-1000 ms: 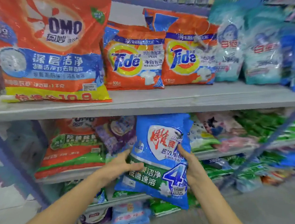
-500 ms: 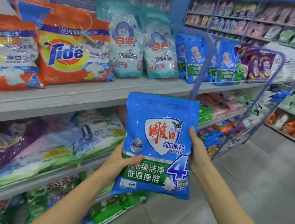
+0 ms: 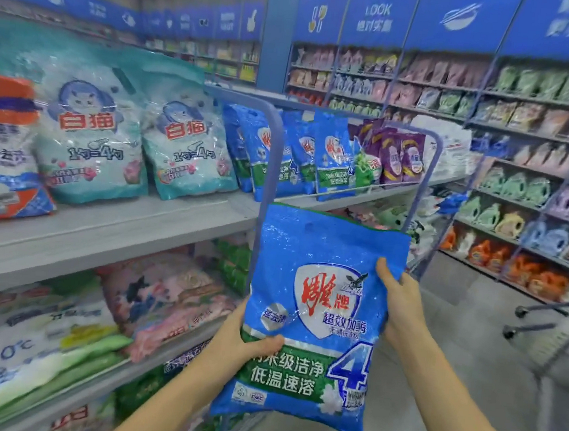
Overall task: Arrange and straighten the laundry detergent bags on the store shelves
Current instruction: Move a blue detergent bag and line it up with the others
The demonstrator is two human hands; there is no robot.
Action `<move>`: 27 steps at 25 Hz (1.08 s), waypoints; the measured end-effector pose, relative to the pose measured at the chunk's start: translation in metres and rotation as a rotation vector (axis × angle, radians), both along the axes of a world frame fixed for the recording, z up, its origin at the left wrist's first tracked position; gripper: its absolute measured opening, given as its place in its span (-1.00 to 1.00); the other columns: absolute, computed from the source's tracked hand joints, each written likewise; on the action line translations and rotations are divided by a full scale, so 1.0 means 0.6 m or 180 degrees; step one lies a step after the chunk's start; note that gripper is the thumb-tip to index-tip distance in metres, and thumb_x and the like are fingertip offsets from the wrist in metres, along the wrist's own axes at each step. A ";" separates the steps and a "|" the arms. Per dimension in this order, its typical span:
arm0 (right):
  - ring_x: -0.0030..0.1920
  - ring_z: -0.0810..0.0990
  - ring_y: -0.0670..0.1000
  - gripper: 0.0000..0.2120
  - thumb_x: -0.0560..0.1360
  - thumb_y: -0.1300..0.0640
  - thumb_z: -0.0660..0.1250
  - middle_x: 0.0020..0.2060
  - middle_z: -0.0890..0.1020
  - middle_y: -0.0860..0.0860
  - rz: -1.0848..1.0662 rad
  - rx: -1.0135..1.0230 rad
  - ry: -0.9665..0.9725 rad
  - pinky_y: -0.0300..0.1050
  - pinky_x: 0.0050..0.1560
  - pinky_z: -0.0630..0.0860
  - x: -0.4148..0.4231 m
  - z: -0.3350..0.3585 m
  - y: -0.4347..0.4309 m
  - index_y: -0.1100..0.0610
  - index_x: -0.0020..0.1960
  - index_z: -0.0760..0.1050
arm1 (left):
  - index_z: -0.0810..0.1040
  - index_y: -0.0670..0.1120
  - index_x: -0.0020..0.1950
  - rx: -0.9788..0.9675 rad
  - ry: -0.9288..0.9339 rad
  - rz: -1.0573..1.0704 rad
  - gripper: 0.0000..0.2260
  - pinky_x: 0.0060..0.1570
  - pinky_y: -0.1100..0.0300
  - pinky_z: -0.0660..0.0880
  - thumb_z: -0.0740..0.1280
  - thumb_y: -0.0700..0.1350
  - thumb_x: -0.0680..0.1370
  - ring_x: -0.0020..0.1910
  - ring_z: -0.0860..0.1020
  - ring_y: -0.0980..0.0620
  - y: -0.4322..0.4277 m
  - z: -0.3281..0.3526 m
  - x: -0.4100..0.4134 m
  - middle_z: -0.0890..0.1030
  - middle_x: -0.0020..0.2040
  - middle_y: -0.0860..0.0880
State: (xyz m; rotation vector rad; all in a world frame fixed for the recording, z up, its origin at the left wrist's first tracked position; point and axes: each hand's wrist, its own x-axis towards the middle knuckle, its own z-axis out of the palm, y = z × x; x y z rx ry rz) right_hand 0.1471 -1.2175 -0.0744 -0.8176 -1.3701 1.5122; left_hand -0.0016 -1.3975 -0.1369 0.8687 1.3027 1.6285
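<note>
You hold the blue plastic detergent bag with red lettering and a green band (image 3: pixel 318 287) upright in the aisle, off the grey metal shelf (image 3: pixel 102 233); your left hand (image 3: pixel 244 342) grips its lower left edge, thumb curled across the front; your right hand (image 3: pixel 402 304) clamps its upper right edge; matching blue bags (image 3: pixel 333 157) stand on that shelf.

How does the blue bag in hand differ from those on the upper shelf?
The held bag is gripped mid-air by left hand and right hand; the shelved bags stand on the upper shelf. The held bag faces the camera; the shelved bags overlap, angled. Same shield design.
</note>
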 end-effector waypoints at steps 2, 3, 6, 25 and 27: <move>-0.41 0.62 0.00 -0.75 0.51 0.06 0.30 -0.47 0.63 -0.02 -0.0123 0.0109 -0.0011 -0.08 -0.38 0.59 -0.003 0.017 0.041 0.23 -0.24 0.48 | 0.46 0.05 0.22 0.0068 0.0157 0.0018 -0.33 -0.09 0.09 0.56 0.54 -0.02 0.12 -0.03 0.66 -0.04 0.052 0.012 -0.008 0.69 0.02 -0.01; -0.43 0.60 -0.10 -0.78 0.54 0.11 0.28 -0.50 0.62 -0.06 -0.0249 0.0326 -0.0080 -0.16 -0.43 0.55 -0.008 0.024 0.064 0.17 -0.26 0.46 | 0.47 0.04 0.21 0.0096 0.0233 0.0025 -0.34 -0.07 0.11 0.56 0.54 -0.01 0.13 -0.02 0.66 -0.02 0.077 0.018 -0.015 0.69 0.02 0.00; 0.02 0.59 -0.08 -0.64 0.48 -0.08 0.34 -0.04 0.66 0.00 -0.0897 0.1919 -0.0967 0.00 0.04 0.50 -0.027 0.074 0.154 0.18 0.09 0.49 | 0.48 0.08 0.19 0.0248 0.0597 -0.0048 -0.45 0.02 0.19 0.56 0.52 -0.03 0.23 0.03 0.63 0.07 0.159 0.040 -0.050 0.67 0.05 0.08; 0.04 0.54 0.15 -0.65 0.46 -0.07 0.32 -0.02 0.62 0.09 -0.1091 0.4699 -0.1151 -0.01 0.03 0.38 -0.409 0.326 0.434 0.17 0.09 0.53 | 0.44 0.15 -0.02 0.0661 0.1191 0.1350 -0.67 -0.26 0.62 0.39 0.47 -0.20 0.41 -0.23 0.54 0.45 0.509 0.191 -0.225 0.56 -0.13 0.29; 0.11 0.47 0.10 -0.58 0.47 -0.10 0.27 0.08 0.55 0.08 -0.1160 0.4679 -0.0554 -0.08 0.14 0.29 -0.410 0.325 0.463 0.16 0.19 0.46 | 0.38 0.20 -0.10 0.0713 0.1149 0.1617 -0.64 -0.30 0.65 0.35 0.45 -0.21 0.42 -0.27 0.50 0.52 0.526 0.198 -0.229 0.49 -0.16 0.33</move>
